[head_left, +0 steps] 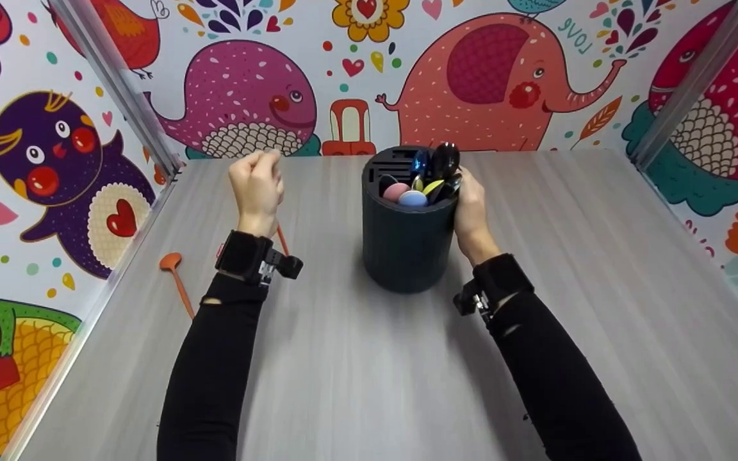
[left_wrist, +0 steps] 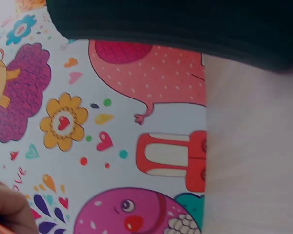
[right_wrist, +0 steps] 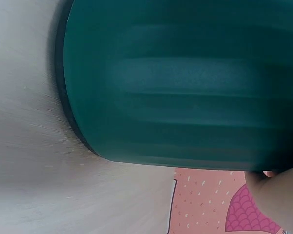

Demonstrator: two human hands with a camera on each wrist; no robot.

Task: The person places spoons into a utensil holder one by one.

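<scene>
A dark green utensil holder stands upright on the table, slotted at the back of its top. Several utensils, with black, blue, pink and yellow ends, stick out of its front opening. My right hand grips the holder's right side near the rim; its fingers are partly hidden behind. In the right wrist view the holder's ribbed wall fills most of the frame. Left of the holder, my left hand is raised with curled fingers, holding a thin orange stick whose other end is hidden.
An orange long-handled spoon lies on the table at the left, its handle partly behind the left sleeve. The grey wood-grain table is bounded by cartoon-printed walls at the back and sides, with metal posts at the corners.
</scene>
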